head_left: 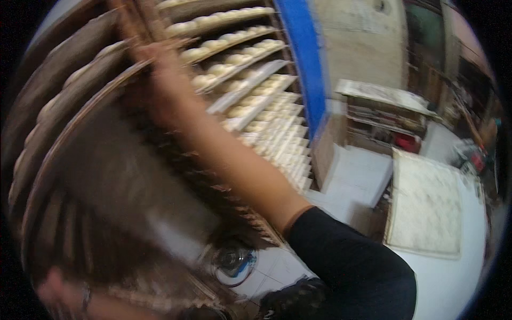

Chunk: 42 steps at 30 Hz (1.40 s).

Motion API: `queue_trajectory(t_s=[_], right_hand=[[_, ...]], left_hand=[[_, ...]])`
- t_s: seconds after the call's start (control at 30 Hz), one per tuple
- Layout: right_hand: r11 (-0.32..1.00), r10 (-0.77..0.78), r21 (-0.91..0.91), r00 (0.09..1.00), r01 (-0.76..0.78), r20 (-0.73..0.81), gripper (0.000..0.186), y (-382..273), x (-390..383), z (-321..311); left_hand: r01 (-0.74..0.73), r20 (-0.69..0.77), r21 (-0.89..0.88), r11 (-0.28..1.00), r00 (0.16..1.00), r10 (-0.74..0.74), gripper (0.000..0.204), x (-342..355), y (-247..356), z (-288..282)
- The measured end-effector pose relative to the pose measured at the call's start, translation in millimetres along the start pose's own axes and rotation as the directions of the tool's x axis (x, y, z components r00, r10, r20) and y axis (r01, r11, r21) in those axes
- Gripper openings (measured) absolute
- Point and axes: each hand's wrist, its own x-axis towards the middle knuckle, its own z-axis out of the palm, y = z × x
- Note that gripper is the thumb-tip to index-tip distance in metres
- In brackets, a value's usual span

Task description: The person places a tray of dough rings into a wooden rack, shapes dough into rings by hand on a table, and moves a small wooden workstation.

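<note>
My right arm reaches up across the view, and my right hand [160,66] is at the right end of a long board [80,114] in a wooden rack, next to a rack post [130,24]. Its fingers are smeared by motion, so I cannot tell whether they grip the board or the post. Pale rounded dough pieces [88,69] lie in a row on a board just above. My left hand [56,288] is low at the far left, near the boards' left ends, also too blurred to show its fingers.
Behind my right arm, a tall rack holds several boards of pale dough balls [266,101] beside a blue panel [304,58]. A round container [233,261] stands on the tiled floor [272,282]. At the right are a low shelf unit [384,96] and a pale board [426,205] on a white table [472,229].
</note>
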Motion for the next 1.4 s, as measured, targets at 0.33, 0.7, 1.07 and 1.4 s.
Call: queue_trajectory(t_s=[0.33,0.7,1.07,1.4], right_hand=[[0.990,0.044,-0.125,0.991,-0.060,-0.130,0.048,32,25,-55],[0.986,0.088,-0.138,0.995,-0.094,-0.051,0.048,69,67,-80],[0.985,0.097,-0.134,0.988,-0.113,-0.122,0.032,102,97,-110],[0.919,0.230,-0.301,0.966,-0.255,-0.116,0.076,79,64,-76]], left_hand=[[0.088,0.229,-0.305,0.948,0.973,-0.017,0.036,43,-72,8],[0.093,0.194,-0.355,0.930,0.981,-0.023,0.027,75,-136,-1],[0.165,0.244,-0.349,0.922,0.966,-0.080,0.032,96,-167,-17],[0.156,0.125,0.020,0.988,0.980,-0.157,0.042,75,-135,-19]])
